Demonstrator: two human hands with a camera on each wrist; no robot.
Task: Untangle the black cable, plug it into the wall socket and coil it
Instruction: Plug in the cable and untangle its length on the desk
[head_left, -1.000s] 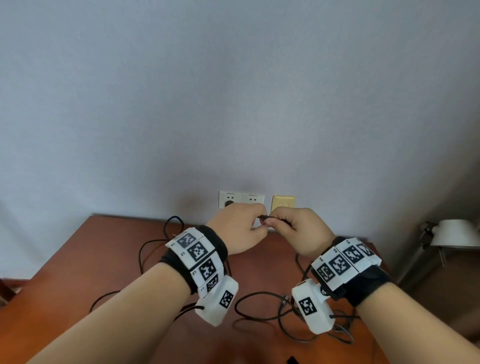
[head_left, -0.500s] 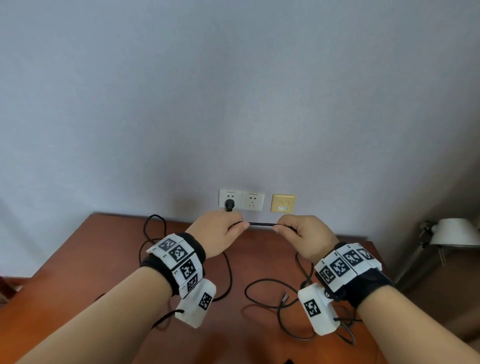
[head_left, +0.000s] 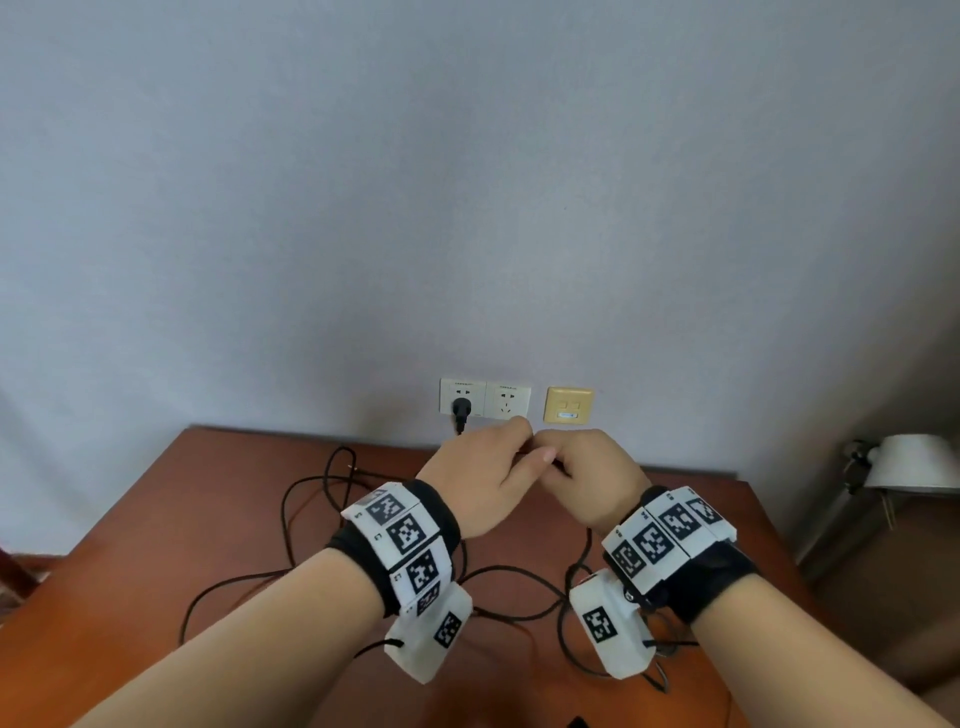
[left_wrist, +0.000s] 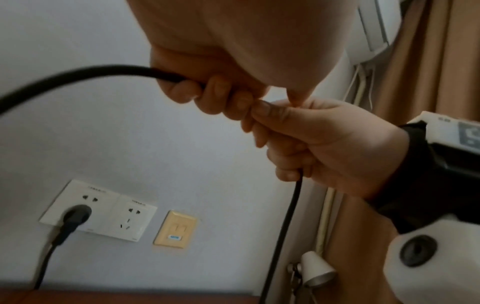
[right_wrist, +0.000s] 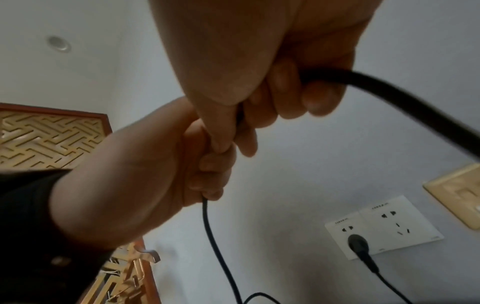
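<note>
Nearest you, loose loops of the black cable lie on the brown table, passing under both wrists. The loops are spread and uneven, so judge the coiling as barely begun; whether any tangle remains in them cannot be told.

Above the table, your left hand and right hand meet fist to fist, touching. Each hand has its fingers curled fully round the cable: in the left wrist view the cable enters the left hand's fingers from the left side, and a second run hangs down from the right hand. You hold one cable at two adjacent points.

At the far wall, the black plug sits in the left wall socket, so judge the plugging step as done. What remains is gathering the slack into a neat coil.

Count: one cable, one plug, two white sockets (the right one unused), one yellow wall plate, and one white lamp far right.
</note>
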